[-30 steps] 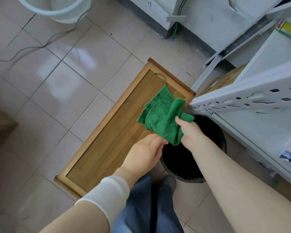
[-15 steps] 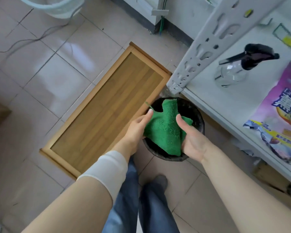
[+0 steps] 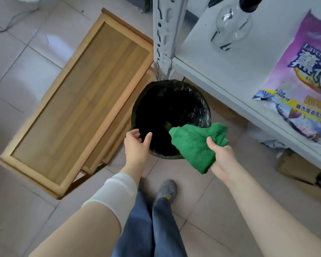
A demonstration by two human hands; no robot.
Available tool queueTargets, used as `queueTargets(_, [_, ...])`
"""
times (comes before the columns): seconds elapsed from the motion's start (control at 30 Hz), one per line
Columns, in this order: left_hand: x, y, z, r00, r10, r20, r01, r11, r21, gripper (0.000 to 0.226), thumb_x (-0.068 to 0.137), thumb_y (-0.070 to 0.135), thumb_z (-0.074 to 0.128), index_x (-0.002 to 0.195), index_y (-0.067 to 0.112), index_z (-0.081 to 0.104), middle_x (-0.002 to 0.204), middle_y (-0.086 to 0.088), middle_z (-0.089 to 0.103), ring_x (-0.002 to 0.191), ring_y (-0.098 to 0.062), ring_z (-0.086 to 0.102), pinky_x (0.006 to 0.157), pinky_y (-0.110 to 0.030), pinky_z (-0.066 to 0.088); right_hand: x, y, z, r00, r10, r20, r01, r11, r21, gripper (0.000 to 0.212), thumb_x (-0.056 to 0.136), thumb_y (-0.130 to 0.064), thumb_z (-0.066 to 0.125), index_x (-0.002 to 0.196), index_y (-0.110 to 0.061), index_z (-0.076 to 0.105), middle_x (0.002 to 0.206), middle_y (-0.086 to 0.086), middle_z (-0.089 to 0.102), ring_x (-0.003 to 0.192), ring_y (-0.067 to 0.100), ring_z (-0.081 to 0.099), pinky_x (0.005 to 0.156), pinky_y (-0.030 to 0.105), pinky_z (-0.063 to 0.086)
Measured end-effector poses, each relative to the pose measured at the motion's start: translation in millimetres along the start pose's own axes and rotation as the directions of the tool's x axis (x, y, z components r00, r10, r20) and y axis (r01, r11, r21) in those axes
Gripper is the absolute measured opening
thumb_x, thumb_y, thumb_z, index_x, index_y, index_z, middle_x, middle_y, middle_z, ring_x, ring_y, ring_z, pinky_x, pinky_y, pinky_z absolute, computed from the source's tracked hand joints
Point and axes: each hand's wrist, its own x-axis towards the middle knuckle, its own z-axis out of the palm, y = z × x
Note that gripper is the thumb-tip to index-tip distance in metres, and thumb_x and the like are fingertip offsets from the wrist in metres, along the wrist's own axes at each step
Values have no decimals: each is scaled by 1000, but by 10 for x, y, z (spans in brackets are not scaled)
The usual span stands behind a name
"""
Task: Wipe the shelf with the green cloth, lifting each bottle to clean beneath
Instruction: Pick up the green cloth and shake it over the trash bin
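Note:
My right hand grips the crumpled green cloth over the near right rim of a black-lined waste bin. My left hand hovers at the bin's near left rim, fingers loosely spread, holding nothing. The white metal shelf runs along the right side. On it stand a clear spray bottle with a black head, cut off by the top edge, and a purple detergent bag lying flat.
A low wooden bamboo rack stands on the tiled floor to the left of the bin. The shelf's perforated upright post rises just behind the bin. A cardboard box sits under the shelf at right. My feet are below the bin.
My left hand has let go of the cloth and moved left to the bin's rim. My right hand has carried the cloth right and nearer. The view has shifted toward the shelf.

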Motion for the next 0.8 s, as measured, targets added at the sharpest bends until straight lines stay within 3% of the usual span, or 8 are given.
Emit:
queueTargets(0.07, [231,-171,57,991,-114,-69,121,986,115,73,84,39,59,136,2,25,140,-18,32,128,-30,35,105,-39,32,193,51,-129,1000,17,-21,-16,997,80,25,91,-15,52,114,-8,56,113,10,62,101,26,61,83,46,49])
queueTargets(0.17, [518,-348,181,963,-269,29,271,955,-123,76,88,46,48,141,4,13,144,-15,32,131,-31,35,108,-46,32,408,115,-260,996,55,74,-66,987,145,28,87,-35,53,106,-17,62,105,3,69,99,20,64,79,41,51])
queueTargets(0.23, [625,-435,218,971,-225,84,236,959,-155,67,89,48,45,137,5,26,135,-13,45,121,-30,47,101,-48,41,509,168,-296,992,48,120,-68,984,163,40,74,-46,56,104,-21,62,98,0,72,97,17,65,77,39,52])
queueTargets(0.3, [714,-488,203,977,-194,88,206,966,-156,59,89,48,45,131,8,32,122,-9,53,109,-28,54,92,-47,48,578,214,-305,990,27,138,-54,978,199,42,66,-43,59,101,-20,62,93,-2,74,92,15,68,70,36,55])
queueTargets(0.37, [798,-503,174,975,-194,106,210,964,-165,51,89,47,45,127,14,31,109,-3,52,95,-23,57,72,-41,55,610,243,-300,989,13,150,-49,971,234,38,67,-36,61,100,-18,62,91,-1,74,85,13,70,61,32,57])
queueTargets(0.43, [856,-479,154,969,-188,158,209,969,-130,49,90,48,42,127,18,31,110,-3,52,94,-25,59,62,-37,55,628,258,-295,982,0,187,-46,970,238,34,72,-32,59,102,-18,63,95,-1,74,87,13,70,61,32,57])
queueTargets(0.63, [820,-392,193,987,-1,158,0,1000,5,40,95,38,37,131,20,40,124,-4,56,113,-28,54,94,-49,46,582,246,-308,972,-15,235,-52,960,277,30,91,-24,45,116,-13,58,112,4,68,103,20,64,80,41,54])
queueTargets(0.8, [476,-307,88,993,65,103,-71,995,63,38,95,36,38,129,19,42,111,0,54,103,-23,54,90,-43,49,253,139,-324,968,-10,250,-47,974,220,32,94,-23,41,120,-12,55,115,5,66,102,19,64,82,39,51])
